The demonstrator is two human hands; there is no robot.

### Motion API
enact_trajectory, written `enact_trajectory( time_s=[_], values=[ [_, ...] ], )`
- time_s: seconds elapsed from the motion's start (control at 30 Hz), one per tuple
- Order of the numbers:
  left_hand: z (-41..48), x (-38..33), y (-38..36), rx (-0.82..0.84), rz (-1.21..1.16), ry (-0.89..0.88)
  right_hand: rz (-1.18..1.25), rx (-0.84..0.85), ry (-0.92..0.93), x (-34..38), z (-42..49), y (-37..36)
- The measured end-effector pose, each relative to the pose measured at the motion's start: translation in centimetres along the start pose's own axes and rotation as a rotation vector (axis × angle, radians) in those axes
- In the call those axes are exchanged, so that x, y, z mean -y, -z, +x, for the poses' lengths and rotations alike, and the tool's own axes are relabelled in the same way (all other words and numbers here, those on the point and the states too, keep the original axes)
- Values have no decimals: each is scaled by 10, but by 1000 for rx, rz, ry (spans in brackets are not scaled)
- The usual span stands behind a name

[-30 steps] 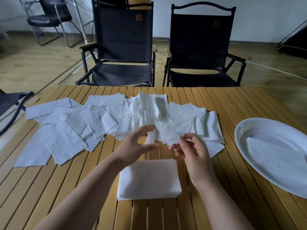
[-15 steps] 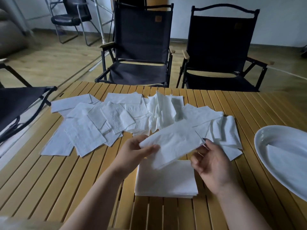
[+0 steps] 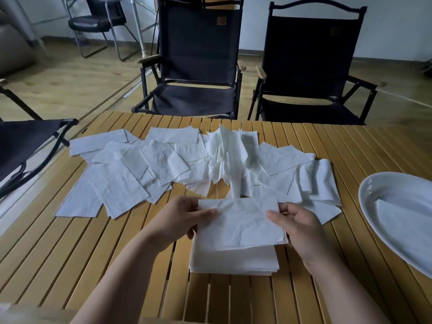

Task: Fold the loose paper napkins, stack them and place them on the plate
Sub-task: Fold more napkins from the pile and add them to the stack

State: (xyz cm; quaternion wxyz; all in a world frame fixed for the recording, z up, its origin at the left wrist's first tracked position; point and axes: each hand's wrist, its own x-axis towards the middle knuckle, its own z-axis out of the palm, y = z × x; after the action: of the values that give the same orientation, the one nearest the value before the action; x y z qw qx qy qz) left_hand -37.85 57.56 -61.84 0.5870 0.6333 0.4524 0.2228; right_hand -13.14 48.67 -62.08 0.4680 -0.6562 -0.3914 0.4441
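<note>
a: pinching the napkin (image 3: 240,226) at both ends, left hand (image 3: 180,220) and right hand (image 3: 301,230) alike, stretching it lengthwise left to right?
b: yes, holding it over the far edge of the stack (image 3: 233,260); probably needing drawing nearer. leaving the plate (image 3: 365,197) well right.

One camera only, head-worn (wide-angle, edges bend), looking forward and down over the table (image 3: 70,242). It's close above the left hand (image 3: 180,220) and right hand (image 3: 301,228), facing the black chairs (image 3: 198,54) across.
</note>
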Motion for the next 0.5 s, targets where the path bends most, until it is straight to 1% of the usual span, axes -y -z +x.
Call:
enact_trajectory(
  time_s=[0.13,0.2,0.5],
  values=[
    [-2,2,4,58,127,141,-236,65,-1,-8,1,4],
    [-2,3,4,73,192,184,-312,88,-6,-12,1,5],
    [2,7,4,42,362,225,-465,85,14,-19,3,3]
  ],
)
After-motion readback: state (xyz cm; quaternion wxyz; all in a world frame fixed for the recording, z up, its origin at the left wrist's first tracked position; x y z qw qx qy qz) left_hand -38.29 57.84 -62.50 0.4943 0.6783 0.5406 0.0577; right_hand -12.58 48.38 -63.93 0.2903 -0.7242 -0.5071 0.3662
